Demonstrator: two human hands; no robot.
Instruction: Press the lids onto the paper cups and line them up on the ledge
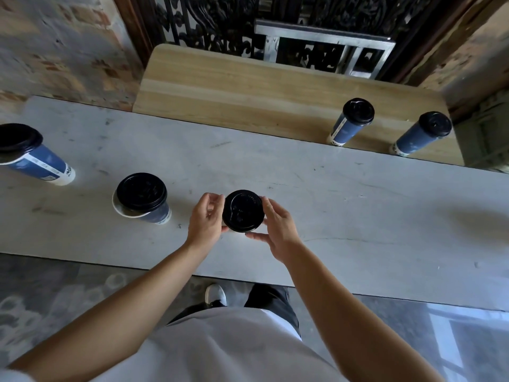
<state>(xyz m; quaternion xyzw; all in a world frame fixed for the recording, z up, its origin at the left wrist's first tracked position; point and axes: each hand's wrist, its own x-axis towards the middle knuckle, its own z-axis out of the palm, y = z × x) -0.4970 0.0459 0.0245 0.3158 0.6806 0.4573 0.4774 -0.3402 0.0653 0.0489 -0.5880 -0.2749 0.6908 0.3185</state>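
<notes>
A paper cup topped with a black lid [243, 210] stands on the grey counter [358, 210] right below me. My left hand [205, 219] cups its left side and my right hand [276, 230] its right side, fingertips at the lid's rim. The cup's body is hidden under the lid. To the left stands a blue cup [157, 213] whose black lid [141, 192] lies loosely askew, showing the white rim. Another blue lidded cup [35, 161] stands at the far left. Two lidded blue cups [348, 126] [418, 139] stand on the wooden ledge [248, 86].
The wooden ledge lies beyond the counter, backed by a black ornate metal grille [220, 26] and a metal frame [322, 37]. Brick walls flank both sides. The counter's near edge runs just above my shoes [216, 295].
</notes>
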